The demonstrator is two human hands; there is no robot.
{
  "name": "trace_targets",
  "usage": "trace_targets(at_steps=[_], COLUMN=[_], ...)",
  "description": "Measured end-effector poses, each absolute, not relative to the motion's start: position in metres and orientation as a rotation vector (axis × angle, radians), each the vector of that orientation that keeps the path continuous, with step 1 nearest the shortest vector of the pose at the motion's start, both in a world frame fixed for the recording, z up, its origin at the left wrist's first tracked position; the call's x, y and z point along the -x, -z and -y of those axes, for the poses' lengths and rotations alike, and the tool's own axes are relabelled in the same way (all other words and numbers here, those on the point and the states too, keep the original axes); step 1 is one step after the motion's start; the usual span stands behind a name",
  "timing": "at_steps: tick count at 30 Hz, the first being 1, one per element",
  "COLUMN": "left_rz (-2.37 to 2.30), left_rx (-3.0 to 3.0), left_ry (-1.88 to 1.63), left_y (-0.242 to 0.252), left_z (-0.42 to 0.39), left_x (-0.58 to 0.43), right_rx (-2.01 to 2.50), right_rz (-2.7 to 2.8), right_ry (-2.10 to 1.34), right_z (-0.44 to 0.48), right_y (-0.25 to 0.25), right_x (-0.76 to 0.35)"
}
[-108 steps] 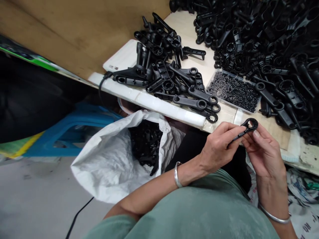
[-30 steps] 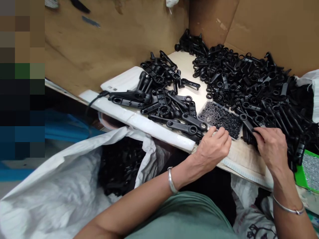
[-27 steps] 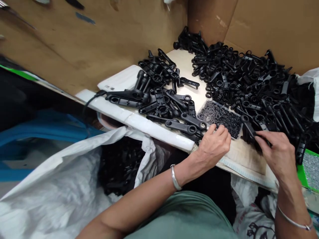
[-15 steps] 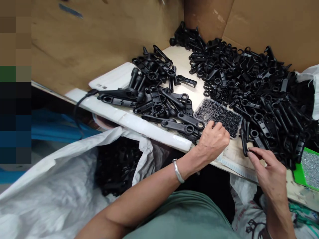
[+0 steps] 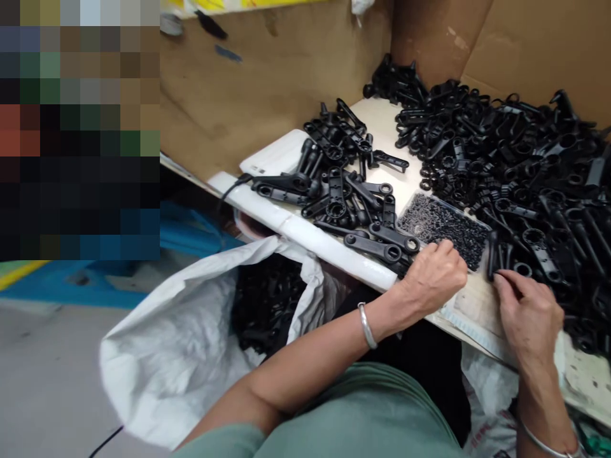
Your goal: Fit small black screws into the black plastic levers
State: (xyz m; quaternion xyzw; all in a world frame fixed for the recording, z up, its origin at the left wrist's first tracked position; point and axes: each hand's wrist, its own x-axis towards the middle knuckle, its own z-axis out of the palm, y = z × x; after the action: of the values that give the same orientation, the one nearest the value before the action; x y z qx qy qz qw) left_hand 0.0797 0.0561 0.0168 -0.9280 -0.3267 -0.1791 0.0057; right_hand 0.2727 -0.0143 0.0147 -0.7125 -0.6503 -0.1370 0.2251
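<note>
My left hand [image 5: 436, 277], a silver bangle on its wrist, is closed at the near side of a clear tray [image 5: 483, 262] of tiny dark parts [image 5: 446, 224]. Its fingertips point away from me, so what they hold is hidden. To the right, the thumb and fingers of my right hand [image 5: 529, 318] pinch the lower end of a black plastic handle [image 5: 492, 254], which stands nearly upright beside the tray. Black crank-shaped arms [image 5: 375, 247] with round ring ends lie just left of my left hand.
A large heap of black plastic parts [image 5: 477, 133] covers the back and right of the table [image 5: 379, 117]. Cardboard walls [image 5: 286, 83] rise behind. White padding [image 5: 300, 232] runs along the front edge. Below hangs an open white sack [image 5: 157, 356] with black parts inside.
The view has swung left, so the table and heap sit farther right and the green tray has left the picture. Both hands stay in nearly the same places over the table.
</note>
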Motion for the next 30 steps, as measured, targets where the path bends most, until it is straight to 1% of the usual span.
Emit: trace_targets(at_steps=[3,6,9,12,14,20,26,30], left_rz=[1.002,0.997,1.027,1.185,1.262,1.331,1.417,1.358], left_rx=[2.924,2.881,2.803,2.713,2.680,2.716,2.673,2.705], left_ry=[0.578,0.672,0.736,0.756,0.759,0.759,0.842,0.861], left_y=[-0.019,-0.025,-0.031,-0.033,-0.030,-0.022,-0.020,-0.016], left_z=[-0.052,-0.046,-0.041,-0.043,-0.047,-0.048,-0.039,-0.044], left_x=[-0.077,-0.061,-0.029,0.004,0.018,0.025,0.036,0.045], right_rx=[2.038,2.087,2.028,1.953,1.892,1.460,1.577,1.538], right_rz=[1.831,1.855,1.825,1.757,1.753,2.158,2.488,2.509], right_ry=[0.432,0.397,0.365,0.350,0.268,0.012,0.079,0.122], right_z=[0.012,0.014,0.020,0.026,0.026,-0.008,-0.046,-0.048], right_y=[-0.016,-0.019,-0.024,-0.031,-0.036,-0.042,-0.039,-0.040], right_x=[-0.277,-0.279,-0.281,-0.275,-0.262,-0.189,-0.152,-0.155])
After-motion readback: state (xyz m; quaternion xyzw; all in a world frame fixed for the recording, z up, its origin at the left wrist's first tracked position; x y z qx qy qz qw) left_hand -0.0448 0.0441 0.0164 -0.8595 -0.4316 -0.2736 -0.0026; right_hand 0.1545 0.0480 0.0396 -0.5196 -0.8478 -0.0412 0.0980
